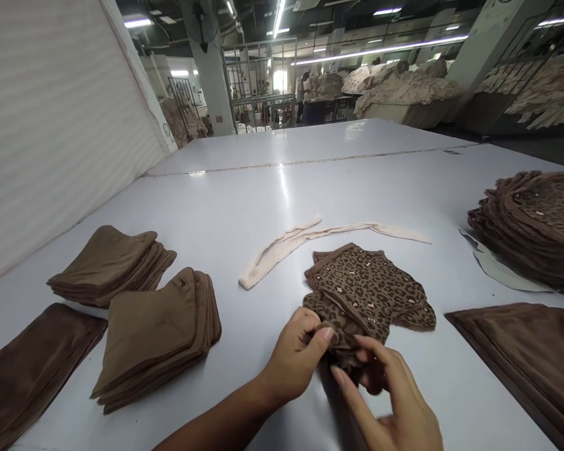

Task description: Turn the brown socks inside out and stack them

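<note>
My left hand (294, 357) is closed, its thumb and fingers pinching a bunched edge of a leopard-print fabric piece (357, 285). The brown piece has dark spots and small pale marks, and it lies partly folded on the white table. My right hand (390, 391) is at the same gathered edge, thumb and forefinger on either side of the cloth and the other fingers curled, partly hidden. A dark part of the cloth (345, 360) shows between the two hands. Beyond the piece lies a long, pale pink fabric strip (272, 254), bent back on itself.
Stacks of folded brown fabric (155, 326) sit at left, with a darker stack (37, 357) beside them. At right are a leopard-print pile (536, 213) and a dark brown stack (526, 351). A white sheet (66, 113) hangs along the left. Bins of pale cloth (408, 91) stand beyond the table (216, 207).
</note>
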The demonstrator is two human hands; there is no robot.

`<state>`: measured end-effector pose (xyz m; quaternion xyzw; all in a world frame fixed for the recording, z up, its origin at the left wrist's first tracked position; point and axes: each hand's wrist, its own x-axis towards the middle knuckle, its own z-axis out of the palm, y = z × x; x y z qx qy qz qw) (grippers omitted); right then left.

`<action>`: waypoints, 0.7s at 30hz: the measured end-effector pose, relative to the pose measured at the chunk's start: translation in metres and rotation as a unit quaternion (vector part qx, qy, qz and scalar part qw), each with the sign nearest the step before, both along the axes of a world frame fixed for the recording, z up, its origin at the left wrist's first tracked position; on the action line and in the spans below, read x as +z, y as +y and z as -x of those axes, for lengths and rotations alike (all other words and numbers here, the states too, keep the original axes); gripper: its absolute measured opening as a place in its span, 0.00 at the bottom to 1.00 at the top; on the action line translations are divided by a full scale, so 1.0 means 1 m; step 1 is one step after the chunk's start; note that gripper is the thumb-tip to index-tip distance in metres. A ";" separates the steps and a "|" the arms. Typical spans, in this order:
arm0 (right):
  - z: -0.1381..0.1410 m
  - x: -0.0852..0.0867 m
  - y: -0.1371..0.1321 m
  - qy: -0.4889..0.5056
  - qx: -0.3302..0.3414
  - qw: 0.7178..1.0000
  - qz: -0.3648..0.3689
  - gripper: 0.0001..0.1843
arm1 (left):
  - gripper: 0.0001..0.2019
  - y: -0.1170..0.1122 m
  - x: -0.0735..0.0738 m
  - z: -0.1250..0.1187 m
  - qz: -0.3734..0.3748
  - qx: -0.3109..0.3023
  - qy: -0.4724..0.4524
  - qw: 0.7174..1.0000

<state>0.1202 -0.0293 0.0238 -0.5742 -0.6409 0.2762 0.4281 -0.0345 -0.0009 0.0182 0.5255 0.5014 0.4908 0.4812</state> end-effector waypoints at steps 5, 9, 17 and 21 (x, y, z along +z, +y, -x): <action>0.004 -0.017 0.017 -0.048 0.048 0.998 -0.013 0.08 | 0.17 -0.009 0.005 -0.003 0.027 -0.086 -0.114 0.989; -0.013 -0.022 0.030 -0.109 0.012 0.986 -0.129 0.04 | 0.17 -0.017 0.012 0.002 0.030 -0.179 -0.172 0.968; -0.019 -0.016 0.024 -0.162 0.115 0.973 -0.118 0.17 | 0.18 -0.019 0.003 0.001 0.030 -0.084 -0.054 0.995; -0.024 -0.021 0.016 -0.134 0.155 0.973 -0.104 0.17 | 0.18 -0.018 -0.001 -0.001 0.006 -0.137 -0.033 0.990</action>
